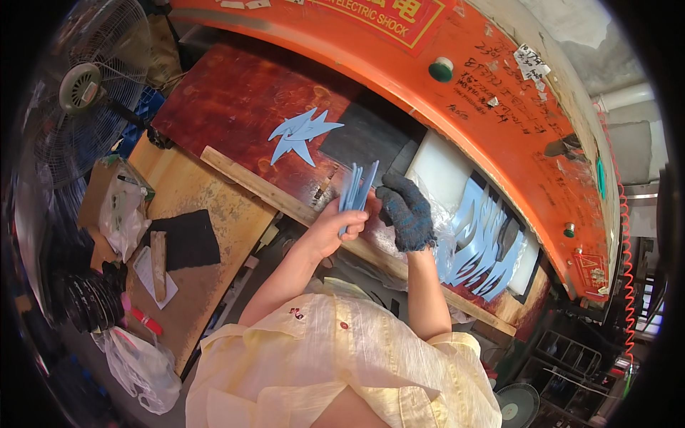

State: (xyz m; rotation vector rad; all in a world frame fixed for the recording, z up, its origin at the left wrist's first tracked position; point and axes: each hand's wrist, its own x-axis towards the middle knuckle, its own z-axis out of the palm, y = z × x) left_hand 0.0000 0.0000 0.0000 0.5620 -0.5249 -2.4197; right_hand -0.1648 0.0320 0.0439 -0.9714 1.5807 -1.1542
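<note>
Nearest, down low, a pale yellow shirt [285, 371]. Just past that, in the bare left hand [342, 227], 1 bunch of thin blue pieces [354, 187], pinched firmly near the bottom and standing up like cards. Close by, the right hand [407, 214] in a dark glove, fingers curled in next to the bunch. Cannot tell whether touching the bunch, or holding anything.

Below the 2 hands, along the near edge of the red table [214, 107], 1 long wood strip [250, 182]. To the right, toward the table's right end, a white board [437, 162] with a blue sheet [471, 264] full of cuts on top. Farther, toward the table's left end, 1 messy pile of pointed blue pieces [303, 132], lying flat beside a black mat [371, 128]. Over the far edge, a big orange machine [499, 143].

Looks like the step of making cut pieces into a neat bunch. Seems to call next for a steady left pinch and gentle right fingers, to line up the ends without bending any tips.
</note>
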